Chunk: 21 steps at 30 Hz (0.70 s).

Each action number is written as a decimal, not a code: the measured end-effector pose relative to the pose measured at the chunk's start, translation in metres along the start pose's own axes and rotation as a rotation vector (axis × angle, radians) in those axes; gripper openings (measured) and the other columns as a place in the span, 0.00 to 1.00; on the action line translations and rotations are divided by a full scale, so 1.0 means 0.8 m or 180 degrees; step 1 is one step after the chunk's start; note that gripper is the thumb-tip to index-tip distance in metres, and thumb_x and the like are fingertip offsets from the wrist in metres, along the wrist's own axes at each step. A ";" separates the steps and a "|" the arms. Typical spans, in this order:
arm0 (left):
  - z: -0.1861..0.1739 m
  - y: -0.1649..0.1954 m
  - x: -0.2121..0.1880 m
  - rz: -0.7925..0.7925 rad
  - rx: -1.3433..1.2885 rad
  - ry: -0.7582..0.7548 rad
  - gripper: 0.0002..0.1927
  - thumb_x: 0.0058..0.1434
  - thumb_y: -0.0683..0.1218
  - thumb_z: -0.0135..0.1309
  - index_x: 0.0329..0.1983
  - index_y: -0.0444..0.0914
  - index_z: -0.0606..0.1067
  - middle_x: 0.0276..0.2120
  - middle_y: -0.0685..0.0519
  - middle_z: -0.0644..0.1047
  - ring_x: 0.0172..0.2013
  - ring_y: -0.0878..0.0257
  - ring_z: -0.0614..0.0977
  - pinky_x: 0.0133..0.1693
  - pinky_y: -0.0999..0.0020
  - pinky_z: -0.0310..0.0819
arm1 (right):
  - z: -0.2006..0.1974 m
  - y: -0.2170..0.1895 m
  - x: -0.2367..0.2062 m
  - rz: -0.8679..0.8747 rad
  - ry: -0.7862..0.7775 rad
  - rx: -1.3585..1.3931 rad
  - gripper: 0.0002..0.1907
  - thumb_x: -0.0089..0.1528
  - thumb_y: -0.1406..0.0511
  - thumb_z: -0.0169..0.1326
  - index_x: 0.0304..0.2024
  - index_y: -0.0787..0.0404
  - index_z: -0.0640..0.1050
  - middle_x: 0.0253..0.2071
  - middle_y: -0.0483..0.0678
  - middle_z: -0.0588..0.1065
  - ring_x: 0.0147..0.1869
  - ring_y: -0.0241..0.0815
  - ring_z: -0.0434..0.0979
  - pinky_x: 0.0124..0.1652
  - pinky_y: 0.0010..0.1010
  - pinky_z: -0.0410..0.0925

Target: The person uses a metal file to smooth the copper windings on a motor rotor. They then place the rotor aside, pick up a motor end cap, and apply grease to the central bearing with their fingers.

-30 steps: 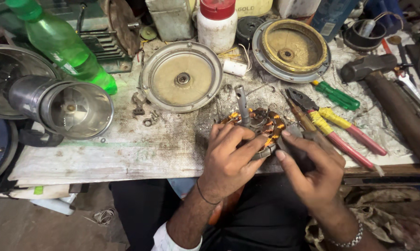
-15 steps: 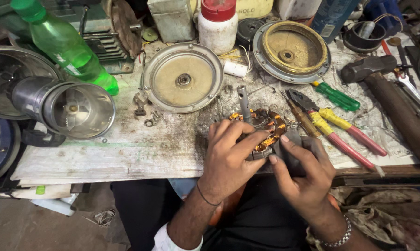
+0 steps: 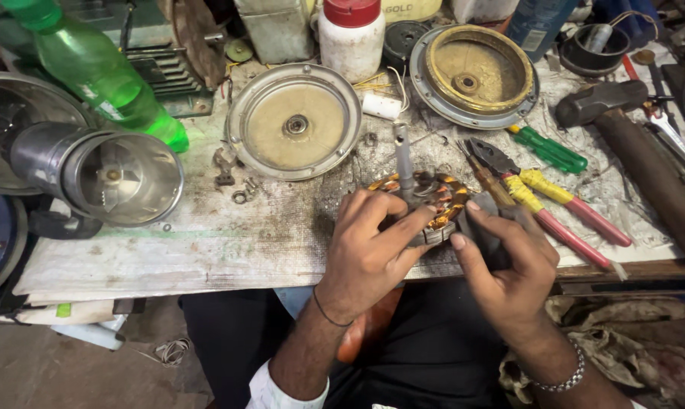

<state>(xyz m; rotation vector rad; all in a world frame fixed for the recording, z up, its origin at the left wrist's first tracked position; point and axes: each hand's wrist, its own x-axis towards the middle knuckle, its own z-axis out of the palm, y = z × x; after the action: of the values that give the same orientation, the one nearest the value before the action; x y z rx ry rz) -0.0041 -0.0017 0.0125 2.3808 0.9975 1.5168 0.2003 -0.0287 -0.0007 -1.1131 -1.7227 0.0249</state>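
Gripping motor stator [image 3: 432,198] with both hands at bench [image 3: 206,242] edge.
Left hand [image 3: 369,254] closed around its side; right hand [image 3: 505,265] fingertips pinch copper windings. Pliers [image 3: 555,204] just beside.

Green plastic bottle [image 3: 92,68] lies far left; white jar with red lid [image 3: 350,42] stands at the bench's back

thin dark band around the left wrist [image 3: 329,309], white rolled sleeve cuff [image 3: 288,390] lower down that forearm; silver chain bracelet [image 3: 562,376] on the right wrist; dark trousers [image 3: 433,341] beneath.
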 end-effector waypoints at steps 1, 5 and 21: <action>0.000 0.000 0.000 0.0064 0.0038 0.0013 0.23 0.50 0.41 0.69 0.51 0.40 0.81 0.40 0.54 0.72 0.44 0.57 0.74 0.50 0.60 0.69 | -0.001 -0.002 0.000 0.0141 -0.0061 0.0140 0.18 0.60 0.72 0.66 0.53 0.70 0.79 0.41 0.53 0.77 0.41 0.41 0.76 0.41 0.26 0.69; -0.001 0.000 0.000 0.0197 0.0175 0.0069 0.20 0.52 0.41 0.67 0.50 0.40 0.81 0.39 0.54 0.72 0.43 0.58 0.74 0.50 0.59 0.67 | -0.005 -0.013 -0.001 0.0303 -0.0244 0.0263 0.20 0.58 0.71 0.65 0.53 0.69 0.80 0.39 0.52 0.78 0.39 0.39 0.77 0.39 0.26 0.68; 0.003 0.002 -0.001 0.0237 0.0298 0.0082 0.19 0.53 0.40 0.63 0.49 0.41 0.81 0.39 0.56 0.72 0.44 0.59 0.74 0.53 0.57 0.64 | -0.013 -0.034 0.013 0.0385 -0.0299 0.0167 0.17 0.62 0.71 0.64 0.54 0.66 0.80 0.44 0.54 0.79 0.45 0.42 0.82 0.43 0.27 0.73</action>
<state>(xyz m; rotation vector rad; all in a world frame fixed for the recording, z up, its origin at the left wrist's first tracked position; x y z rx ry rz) -0.0014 -0.0028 0.0110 2.4947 1.0177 1.5627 0.1901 -0.0414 0.0253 -1.1918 -1.7254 0.1994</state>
